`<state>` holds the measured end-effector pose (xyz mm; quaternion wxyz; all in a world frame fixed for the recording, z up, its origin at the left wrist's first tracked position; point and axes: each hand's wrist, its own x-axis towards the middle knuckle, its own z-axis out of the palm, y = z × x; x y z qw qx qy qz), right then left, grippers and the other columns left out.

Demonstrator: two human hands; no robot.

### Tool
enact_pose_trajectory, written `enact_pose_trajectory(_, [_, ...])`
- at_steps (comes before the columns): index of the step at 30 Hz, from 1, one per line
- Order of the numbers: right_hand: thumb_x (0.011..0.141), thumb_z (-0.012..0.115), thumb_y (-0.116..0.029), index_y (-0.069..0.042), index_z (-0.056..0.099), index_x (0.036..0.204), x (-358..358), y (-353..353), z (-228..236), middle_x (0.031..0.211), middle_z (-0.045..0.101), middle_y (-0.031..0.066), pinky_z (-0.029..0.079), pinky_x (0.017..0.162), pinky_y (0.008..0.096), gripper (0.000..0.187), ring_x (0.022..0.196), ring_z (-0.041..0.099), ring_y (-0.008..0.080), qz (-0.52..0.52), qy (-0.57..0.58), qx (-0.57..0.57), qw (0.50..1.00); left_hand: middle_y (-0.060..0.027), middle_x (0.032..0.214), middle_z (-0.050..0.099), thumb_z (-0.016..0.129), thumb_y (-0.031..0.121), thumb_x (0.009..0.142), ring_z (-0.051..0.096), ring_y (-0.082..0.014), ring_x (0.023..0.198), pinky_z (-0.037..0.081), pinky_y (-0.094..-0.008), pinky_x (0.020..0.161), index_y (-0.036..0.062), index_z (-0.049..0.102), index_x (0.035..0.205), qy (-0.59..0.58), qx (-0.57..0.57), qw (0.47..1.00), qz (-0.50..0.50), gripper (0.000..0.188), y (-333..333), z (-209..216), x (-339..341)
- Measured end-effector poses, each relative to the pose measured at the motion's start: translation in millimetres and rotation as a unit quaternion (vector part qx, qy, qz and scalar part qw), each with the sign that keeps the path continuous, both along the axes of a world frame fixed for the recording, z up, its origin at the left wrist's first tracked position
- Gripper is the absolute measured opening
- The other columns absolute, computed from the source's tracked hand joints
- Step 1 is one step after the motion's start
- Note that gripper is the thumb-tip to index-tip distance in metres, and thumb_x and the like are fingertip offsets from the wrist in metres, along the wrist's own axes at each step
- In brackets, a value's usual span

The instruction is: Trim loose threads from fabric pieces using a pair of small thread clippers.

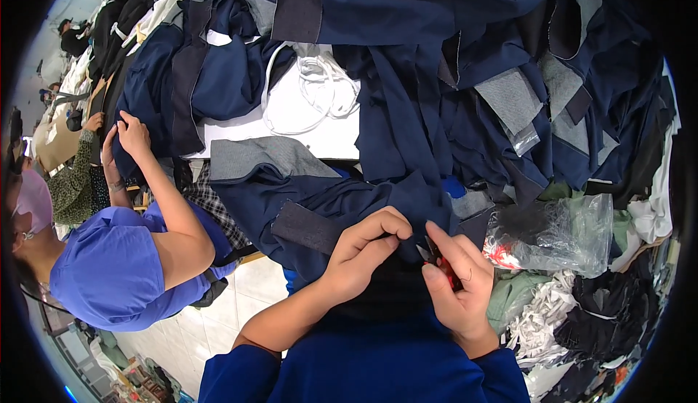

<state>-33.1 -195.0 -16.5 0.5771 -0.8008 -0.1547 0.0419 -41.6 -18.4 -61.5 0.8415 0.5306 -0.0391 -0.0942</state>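
Observation:
Navy cloth [342,198], part of a garment with a grey panel [251,157] and a dark patch [305,227], hangs over the table edge in front of me. My left hand [367,250] is closed on it, thumb and forefinger pinched together at the edge. Just to the right, my right hand [465,283] holds small thread snips with red on the handle [446,266]. Their pointed blades face the left hand, a short gap away. Whether a thread lies between the two hands is too small to tell.
More navy garments [502,10] cover the table. A coiled white cable [320,86] lies on a white surface. At the right are a clear plastic bag [567,236] and heaps of white scraps [545,312] and black scraps [611,301]. A co-worker in a blue shirt [109,268] handles cloth at left.

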Motion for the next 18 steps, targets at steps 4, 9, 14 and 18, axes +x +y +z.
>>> enact_pose_trajectory(4, [0.077,0.067,0.001,0.002,0.062,0.117,-0.2,2.0,-0.7,0.075,0.058,0.0084,0.042,0.051,0.0214,0.041,0.054,0.050,0.0114,0.010,-0.024,-0.017,1.000,-0.0056,0.093,0.050,0.041,0.000,0.086,0.046,-0.0138,0.086,0.035,-0.0228,0.078,-0.0015,0.056,0.096,0.007,-0.016,1.000,-0.018,0.017,-0.2,-1.2,0.2])
enact_pose_trajectory(9, [0.076,0.068,0.001,0.001,0.063,0.116,-0.3,1.6,-1.2,0.075,0.058,0.0078,0.040,0.047,0.0205,0.040,0.050,0.049,0.0100,0.011,-0.036,-0.029,0.999,-0.0052,0.093,0.050,0.042,-0.001,0.085,0.046,-0.0137,0.087,0.035,-0.0233,0.078,-0.0015,0.056,0.096,0.003,-0.003,1.000,-0.014,0.018,-0.7,1.6,0.7])
enact_pose_trajectory(14, [0.076,0.068,0.001,0.001,0.063,0.116,-0.1,0.6,1.3,0.075,0.057,0.0076,0.040,0.046,0.0210,0.040,0.049,0.049,0.0104,0.016,-0.030,-0.041,0.999,-0.0055,0.093,0.050,0.042,-0.001,0.085,0.046,-0.0138,0.087,0.036,-0.0238,0.078,-0.0016,0.056,0.095,0.015,0.008,1.000,-0.011,0.018,0.5,3.3,0.6])
enact_pose_trajectory(18, [0.075,0.068,0.002,0.001,0.063,0.116,0.3,0.2,2.5,0.074,0.057,0.0074,0.040,0.046,0.0210,0.041,0.050,0.050,0.0103,0.018,-0.033,-0.045,0.998,-0.0059,0.093,0.051,0.043,-0.003,0.084,0.047,-0.0142,0.085,0.036,-0.0245,0.077,-0.0015,0.057,0.094,0.010,0.033,0.999,-0.004,0.018,0.2,6.2,1.2])
